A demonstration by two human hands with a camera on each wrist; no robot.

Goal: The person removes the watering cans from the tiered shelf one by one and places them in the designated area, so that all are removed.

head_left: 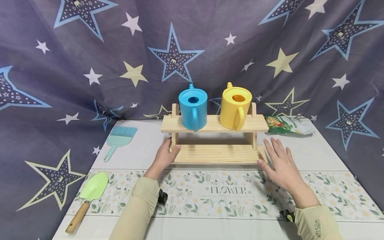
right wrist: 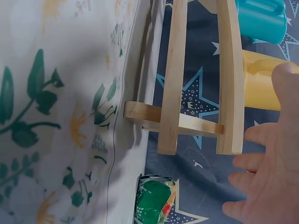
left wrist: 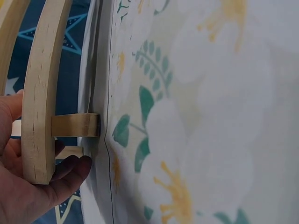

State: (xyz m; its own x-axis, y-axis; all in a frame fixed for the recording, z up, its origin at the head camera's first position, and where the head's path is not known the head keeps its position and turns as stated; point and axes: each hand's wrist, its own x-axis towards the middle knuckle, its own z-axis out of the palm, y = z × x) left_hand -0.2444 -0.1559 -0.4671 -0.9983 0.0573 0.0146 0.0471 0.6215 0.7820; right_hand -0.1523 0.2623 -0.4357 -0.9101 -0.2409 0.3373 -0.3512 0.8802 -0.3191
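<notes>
A two-tier wooden shelf point(head_left: 214, 154) stands at the middle of the table. On its upper board sit a blue watering can point(head_left: 186, 111) and, to the right, a yellow watering can point(head_left: 229, 111), handles facing me. My left hand point(head_left: 163, 156) grips the left end of the lower board, thumb over the top; in the left wrist view its fingers point(left wrist: 74, 177) curl round the wood. Beside the right end, my right hand point(head_left: 283, 168) is spread with fingers straight, its thumb near the board's corner. The right wrist view shows that palm point(right wrist: 275, 186) holding nothing.
Far left lies a pale teal dustpan-shaped tool point(head_left: 120, 136) with blue bristles. Nearer is a green trowel point(head_left: 96, 185) with a wooden handle. A printed plastic bag point(head_left: 288, 125) lies behind the shelf's right end. Star-patterned cloth point(head_left: 120, 93) hangs behind the table.
</notes>
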